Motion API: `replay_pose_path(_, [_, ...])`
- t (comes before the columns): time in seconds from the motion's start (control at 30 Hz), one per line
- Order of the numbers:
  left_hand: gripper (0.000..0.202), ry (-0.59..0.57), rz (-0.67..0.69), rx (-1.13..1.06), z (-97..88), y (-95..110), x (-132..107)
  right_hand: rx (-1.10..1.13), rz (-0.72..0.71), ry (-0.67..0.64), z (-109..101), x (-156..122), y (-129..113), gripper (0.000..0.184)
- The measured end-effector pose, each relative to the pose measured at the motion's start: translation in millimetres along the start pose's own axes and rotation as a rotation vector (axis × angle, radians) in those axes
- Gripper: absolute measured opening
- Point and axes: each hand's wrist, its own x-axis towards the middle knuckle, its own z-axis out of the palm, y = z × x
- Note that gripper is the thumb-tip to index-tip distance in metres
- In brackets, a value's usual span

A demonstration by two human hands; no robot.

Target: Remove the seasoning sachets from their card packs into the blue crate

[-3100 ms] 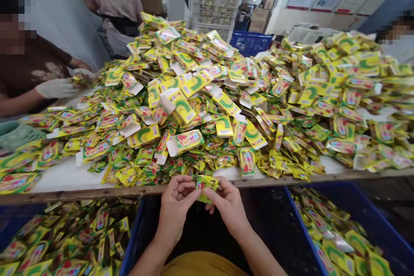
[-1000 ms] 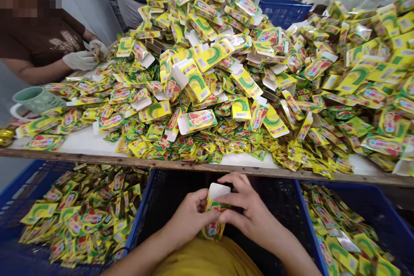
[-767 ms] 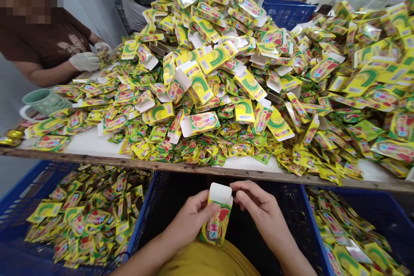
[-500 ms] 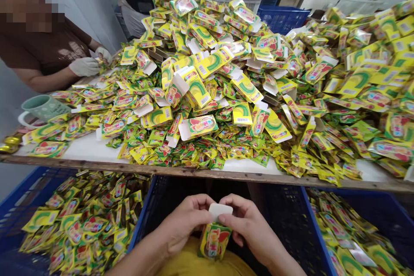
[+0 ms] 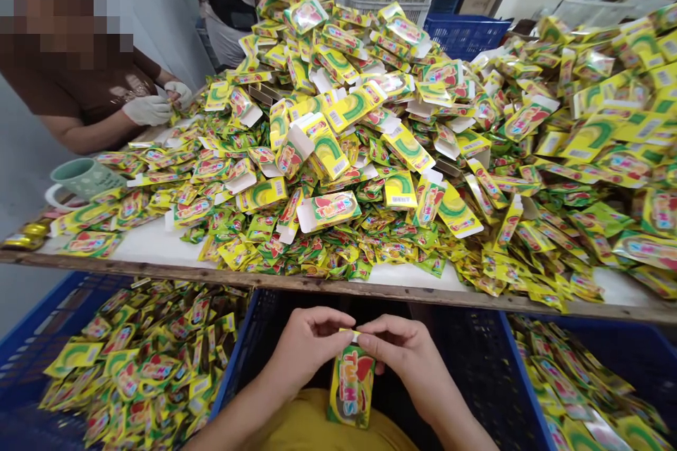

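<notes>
The table (image 5: 151, 241) is spanning the view and carrying a broad heap (image 5: 328, 148) of packs, with many pale ends gaping. Lower down, a left crate (image 5: 39, 328) and a right crate (image 5: 648, 338), both blue, are standing below the front edge and holding more packs. At the far left a co-worker (image 5: 79, 102) in a brown top and white gloves is handling something too small to tell. Over the person's lap, the left hand (image 5: 309, 349) is gripping the box (image 5: 349, 384) by its top left, thumb in front and fingers curling behind; the right hand (image 5: 410, 363) is pinching the top right in the same way. A mug (image 5: 87, 180) is standing at the heap's left end, close against packs, so a slide there could be knocking it over. The box is hanging nearly upright, its printed front facing the person, well below the heap; a sliver of white is showing between the thumbs. Both hands are holding only the top, so too much thumb pressure could be creasing the card, and a slack pinch could be letting the box drop into the lap. Small sachets (image 5: 333, 261) are lying near the front edge, where a bump could be sending them over.
</notes>
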Motion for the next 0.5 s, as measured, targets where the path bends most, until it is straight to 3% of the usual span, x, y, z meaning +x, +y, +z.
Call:
replay_pose_path(0.17, [0.015,-0.086,0.246,0.142,-5.0,2.2,-5.9,-0.090,-0.152,-0.015,-5.0,-6.5,4.7,0.020])
replay_pose_path(0.3, [0.018,-0.158,0.355,0.124,-10.5,-8.4,-16.6,-0.305,-0.425,-0.029,-9.4,-16.0,17.1,0.010])
replay_pose_path(0.4, [0.018,-0.189,0.298,0.142,-5.1,-18.4,-22.5,-0.482,-0.568,-0.048,-14.6,-25.0,23.4,0.016])
replay_pose_path(0.5, [0.021,-0.202,0.171,0.190,4.7,-19.9,-23.2,-0.571,-0.548,-0.093,-18.2,-20.9,15.3,0.014])
